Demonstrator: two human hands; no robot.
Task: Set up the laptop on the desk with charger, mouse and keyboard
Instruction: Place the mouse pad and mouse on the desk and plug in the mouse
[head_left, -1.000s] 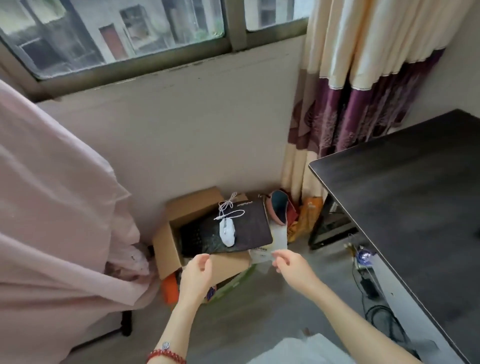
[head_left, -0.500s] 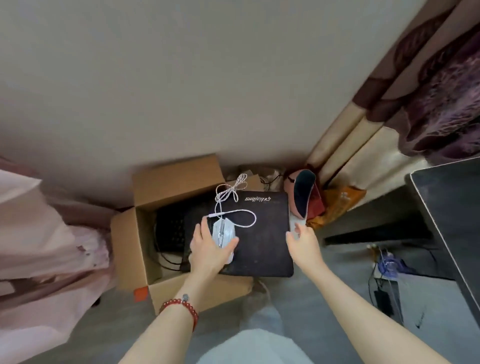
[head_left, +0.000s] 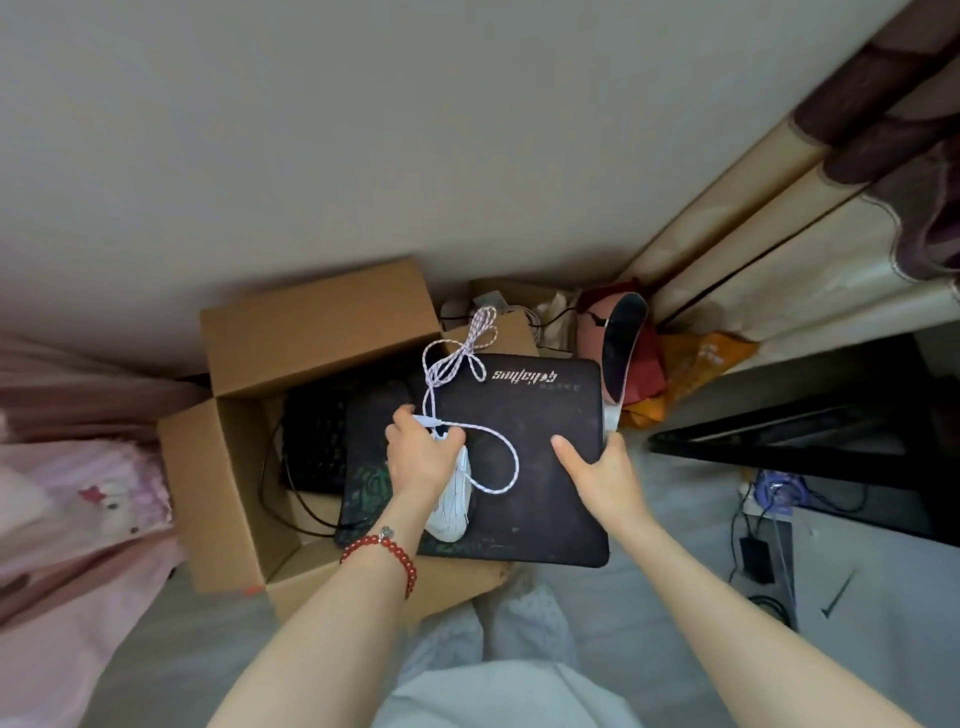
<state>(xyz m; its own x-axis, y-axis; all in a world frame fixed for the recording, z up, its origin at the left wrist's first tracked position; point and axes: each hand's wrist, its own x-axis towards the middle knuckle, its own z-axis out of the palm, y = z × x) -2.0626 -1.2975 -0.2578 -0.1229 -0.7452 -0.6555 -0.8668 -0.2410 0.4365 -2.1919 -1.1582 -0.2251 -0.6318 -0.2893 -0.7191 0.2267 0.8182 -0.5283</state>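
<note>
Partly hidden, mouse (head_left: 453, 501) under curled left hand (head_left: 421, 457); right hand (head_left: 597, 470) pinches mousepad (head_left: 540, 415) edge.

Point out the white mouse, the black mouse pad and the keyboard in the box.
white mouse (head_left: 453, 512), head view, on its rear shell below the left hand.
black mouse pad (head_left: 540, 410), head view, on its bare top surface.
keyboard (head_left: 314, 441), head view, on its keys.

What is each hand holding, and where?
Left hand grips the white mouse at its cable end; right hand pinches the black mouse pad by its right edge.
</note>
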